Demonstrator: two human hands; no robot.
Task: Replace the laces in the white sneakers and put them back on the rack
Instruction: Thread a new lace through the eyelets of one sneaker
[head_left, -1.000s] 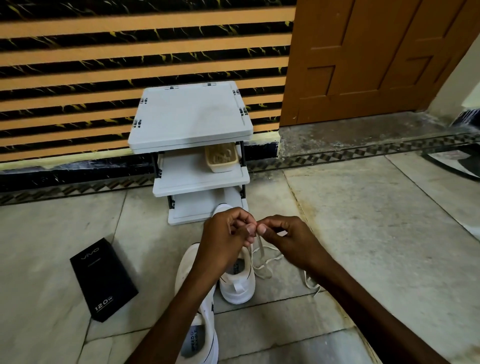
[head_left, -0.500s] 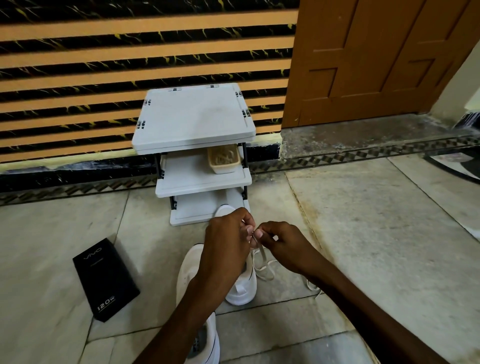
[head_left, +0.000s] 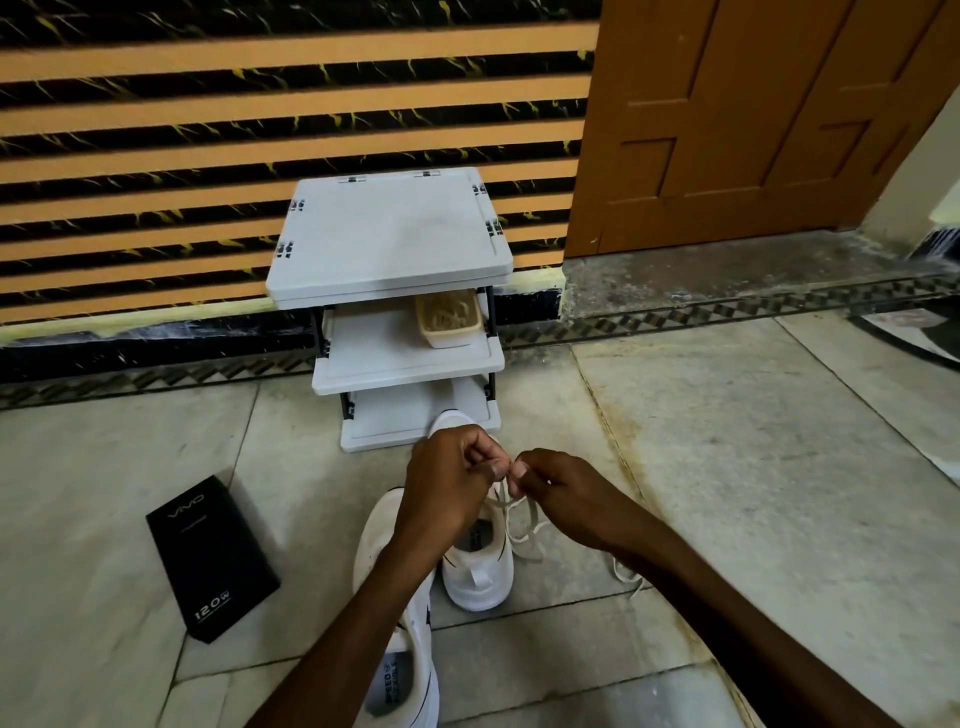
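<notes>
- The left hand (head_left: 452, 483) and right hand (head_left: 566, 499) meet above the far sneaker (head_left: 480, 577), fingers clamped on the lace (head_left: 519, 525).
- Its toe lies at the rack's (head_left: 389, 234) bottom edge; floor (head_left: 727, 467) stretches rightward.
- The near sneaker (head_left: 400, 665) is cut off below and crossed by the left forearm.
- The hands hide the eyelets.

Your single head-worn wide-angle camera looks forward and down, close over the floor (head_left: 727, 493), facing the rack (head_left: 389, 234) against the wall.

White sneakers (head_left: 478, 579), lace (head_left: 525, 525) loose, stand before rack (head_left: 389, 234).
</notes>
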